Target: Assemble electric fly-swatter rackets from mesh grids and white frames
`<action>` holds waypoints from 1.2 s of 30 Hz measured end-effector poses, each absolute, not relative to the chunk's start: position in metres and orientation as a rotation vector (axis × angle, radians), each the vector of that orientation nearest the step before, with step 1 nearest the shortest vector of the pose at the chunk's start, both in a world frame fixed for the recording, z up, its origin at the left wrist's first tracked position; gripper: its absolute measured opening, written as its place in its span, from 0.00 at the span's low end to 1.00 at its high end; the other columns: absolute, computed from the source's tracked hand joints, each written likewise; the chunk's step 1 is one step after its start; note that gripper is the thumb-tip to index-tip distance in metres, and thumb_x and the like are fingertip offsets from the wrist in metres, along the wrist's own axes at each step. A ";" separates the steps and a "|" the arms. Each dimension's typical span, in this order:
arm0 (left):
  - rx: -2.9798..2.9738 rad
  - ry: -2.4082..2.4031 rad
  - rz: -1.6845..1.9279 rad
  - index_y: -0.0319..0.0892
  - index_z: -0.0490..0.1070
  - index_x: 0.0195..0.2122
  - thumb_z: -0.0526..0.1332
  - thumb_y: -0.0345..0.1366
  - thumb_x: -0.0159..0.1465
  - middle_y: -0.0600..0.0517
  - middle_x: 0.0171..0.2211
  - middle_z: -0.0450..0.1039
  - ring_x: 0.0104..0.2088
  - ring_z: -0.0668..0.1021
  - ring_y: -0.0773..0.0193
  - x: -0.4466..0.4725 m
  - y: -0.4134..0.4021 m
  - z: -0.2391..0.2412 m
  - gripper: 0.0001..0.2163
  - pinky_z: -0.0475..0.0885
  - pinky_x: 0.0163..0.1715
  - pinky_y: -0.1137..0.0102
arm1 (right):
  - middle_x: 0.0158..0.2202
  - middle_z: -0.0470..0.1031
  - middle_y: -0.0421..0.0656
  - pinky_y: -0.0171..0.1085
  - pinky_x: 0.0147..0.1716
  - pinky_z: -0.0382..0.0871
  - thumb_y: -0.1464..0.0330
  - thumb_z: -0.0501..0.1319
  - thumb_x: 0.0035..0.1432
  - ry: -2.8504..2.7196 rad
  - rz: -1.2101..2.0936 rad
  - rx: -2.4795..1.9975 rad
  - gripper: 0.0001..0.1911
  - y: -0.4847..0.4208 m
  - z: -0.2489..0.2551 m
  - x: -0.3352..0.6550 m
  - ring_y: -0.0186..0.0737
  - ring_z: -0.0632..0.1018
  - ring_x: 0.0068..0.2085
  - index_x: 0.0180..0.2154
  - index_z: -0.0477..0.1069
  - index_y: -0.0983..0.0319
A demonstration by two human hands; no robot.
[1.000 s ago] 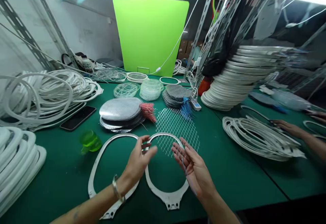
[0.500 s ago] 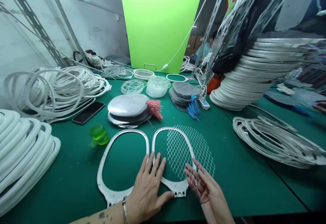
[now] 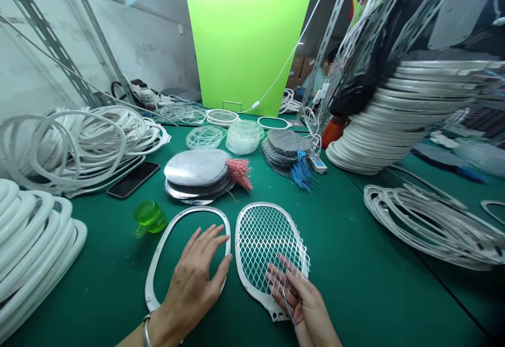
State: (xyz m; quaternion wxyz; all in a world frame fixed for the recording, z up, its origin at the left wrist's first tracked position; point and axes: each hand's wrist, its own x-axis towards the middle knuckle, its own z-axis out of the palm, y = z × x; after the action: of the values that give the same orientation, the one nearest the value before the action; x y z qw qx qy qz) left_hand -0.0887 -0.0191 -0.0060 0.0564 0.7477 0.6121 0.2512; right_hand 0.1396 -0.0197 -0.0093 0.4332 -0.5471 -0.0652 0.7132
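Two white racket-shaped frame halves lie side by side on the green table. My left hand is over the left frame, palm down, its fingers spread and holding nothing. My right hand grips the lower right of a silvery diamond-pattern wire mesh, some fingers behind it and the thumb in front. This mesh covers most of the right frame and juts slightly past its right rim. From the mesh a thin blue wire runs down across my right palm.
Behind the frames are mesh stacks with red wires and blue wires. At left lie a green tape dispenser, a phone and piled white frames. More white frames tower at right. A green board stands behind.
The mesh has shifted left with my right hand, from sticking out past the right frame to lying mostly over it. My left hand has moved left off the right frame.
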 end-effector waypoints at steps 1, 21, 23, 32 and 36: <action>2.272 1.849 0.758 0.48 0.67 0.55 0.54 0.44 0.68 0.52 0.59 0.67 0.62 0.66 0.54 -0.089 -0.019 -0.007 0.16 0.61 0.62 0.49 | 0.46 0.79 0.47 0.40 0.42 0.78 0.66 0.64 0.57 -0.150 1.778 -1.371 0.32 -0.019 -0.010 0.139 0.48 0.79 0.47 0.61 0.58 0.63; 2.222 1.599 0.737 0.46 0.71 0.49 0.54 0.37 0.69 0.51 0.55 0.72 0.59 0.70 0.56 -0.065 -0.006 -0.006 0.11 0.70 0.57 0.54 | 0.44 0.80 0.49 0.36 0.38 0.78 0.65 0.65 0.56 -0.099 1.771 -1.449 0.30 -0.017 -0.024 0.141 0.47 0.80 0.45 0.58 0.61 0.65; 2.225 1.521 0.667 0.46 0.70 0.51 0.53 0.37 0.69 0.51 0.56 0.70 0.59 0.70 0.58 -0.053 -0.002 -0.005 0.12 0.70 0.57 0.57 | 0.43 0.80 0.50 0.36 0.38 0.78 0.63 0.69 0.50 -0.112 1.772 -1.427 0.35 -0.018 -0.031 0.142 0.48 0.80 0.45 0.57 0.62 0.66; 2.512 1.507 0.230 0.35 0.50 0.68 0.44 0.49 0.71 0.35 0.67 0.45 0.66 0.48 0.39 -0.016 0.014 -0.035 0.29 0.57 0.61 0.46 | 0.43 0.80 0.52 0.38 0.42 0.78 0.60 0.75 0.40 -0.139 1.783 -1.466 0.35 -0.020 -0.032 0.141 0.51 0.80 0.45 0.48 0.70 0.69; 2.590 1.532 0.185 0.37 0.51 0.67 0.45 0.49 0.71 0.33 0.66 0.47 0.66 0.50 0.38 -0.016 0.015 -0.041 0.29 0.58 0.60 0.47 | 0.44 0.80 0.51 0.39 0.46 0.76 0.62 0.76 0.40 -0.190 1.840 -1.449 0.30 -0.018 -0.016 0.142 0.50 0.79 0.47 0.44 0.74 0.69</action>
State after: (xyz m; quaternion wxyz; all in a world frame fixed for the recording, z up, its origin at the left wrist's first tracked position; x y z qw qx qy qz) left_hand -0.0164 0.0151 -0.0414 0.0633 0.8574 0.5070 0.0613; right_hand 0.1421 -0.0181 -0.0163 0.3854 -0.5691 -0.0746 0.7225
